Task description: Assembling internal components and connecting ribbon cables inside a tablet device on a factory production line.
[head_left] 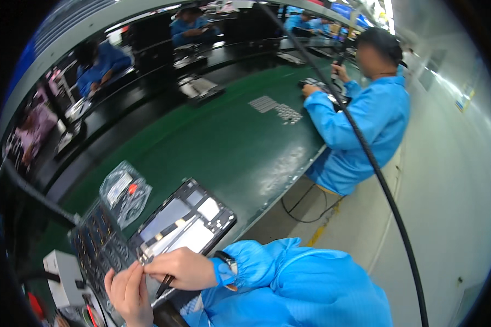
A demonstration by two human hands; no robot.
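My left hand (128, 297) is closed, its thumb and fingertips pinched together. My right hand (183, 268) meets it at the fingertips, over the near left corner of an opened tablet (202, 237). Something small sits between the fingertips, too small to make out. A slim black tool, like tweezers (165, 285), sticks out below my right palm, held in that hand. The tablet lies on the green bench with its inside showing: grey and white panels, a black frame and a flat cable. To its left is a black tray (101, 231) with rows of small parts.
A clear plastic bag (125, 192) with small parts lies beyond the tray. A white box (63, 278) stands at left. Small pieces in rows (275, 109) lie farther along the green bench (229, 147). A co-worker in blue (360, 114) sits at right. A black cable (365, 141) hangs across the view.
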